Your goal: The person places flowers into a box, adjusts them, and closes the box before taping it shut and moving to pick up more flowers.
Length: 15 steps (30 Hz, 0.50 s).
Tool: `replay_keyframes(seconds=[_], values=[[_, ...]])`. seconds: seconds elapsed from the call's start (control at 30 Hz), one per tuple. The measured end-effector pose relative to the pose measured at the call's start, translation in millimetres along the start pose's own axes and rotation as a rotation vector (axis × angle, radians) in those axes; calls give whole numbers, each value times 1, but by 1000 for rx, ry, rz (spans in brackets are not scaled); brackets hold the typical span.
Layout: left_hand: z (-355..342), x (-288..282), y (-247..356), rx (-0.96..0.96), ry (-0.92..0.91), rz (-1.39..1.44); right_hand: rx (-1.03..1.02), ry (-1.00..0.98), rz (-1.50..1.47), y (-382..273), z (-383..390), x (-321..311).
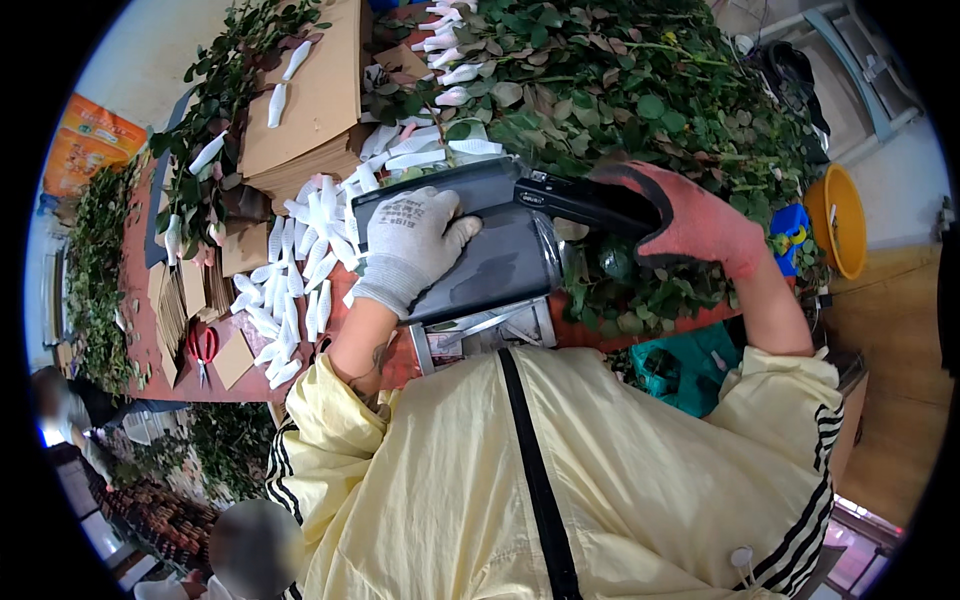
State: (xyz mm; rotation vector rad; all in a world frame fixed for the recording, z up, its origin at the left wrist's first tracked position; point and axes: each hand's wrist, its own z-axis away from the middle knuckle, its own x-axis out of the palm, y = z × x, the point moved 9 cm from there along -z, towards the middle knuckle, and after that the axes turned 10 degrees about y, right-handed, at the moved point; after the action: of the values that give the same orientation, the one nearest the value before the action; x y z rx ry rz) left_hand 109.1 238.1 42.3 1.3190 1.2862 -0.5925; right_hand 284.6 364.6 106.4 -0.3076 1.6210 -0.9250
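My left hand (414,240), in a pale grey knit glove, rests on a dark grey panel (490,265) with its thumb out to the side. The panel lies over a metal frame (545,322) at the near edge of the red table. In a red and black glove, my right hand (695,220) grips a black stapler (585,200). The stapler's front end reaches over the panel's right part. Clear film shows along the panel's right edge. Left of the panel, many white mesh flower sleeves (318,225) lie in a loose heap.
Leafy rose stems (620,90) pile high at the back and right, with sleeved buds beside them. Cardboard sheets (305,100) are stacked at back left. Red-handled scissors (203,345) lie at left, a yellow basin (837,222) stands right, and a teal bag (690,370) hangs below.
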Motion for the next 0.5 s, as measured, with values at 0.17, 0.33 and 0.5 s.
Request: replay_keyframes(seconds=[0.17,0.33,0.5], values=[[1,4,-6,-43,18,16,108,-120,125,19,-7,-2],[5,5,-5,-15,153,-21,128,-162,151,30,-15,-2],[9,3,-3,14,274,-45,468,-315,21,41,-19,8]])
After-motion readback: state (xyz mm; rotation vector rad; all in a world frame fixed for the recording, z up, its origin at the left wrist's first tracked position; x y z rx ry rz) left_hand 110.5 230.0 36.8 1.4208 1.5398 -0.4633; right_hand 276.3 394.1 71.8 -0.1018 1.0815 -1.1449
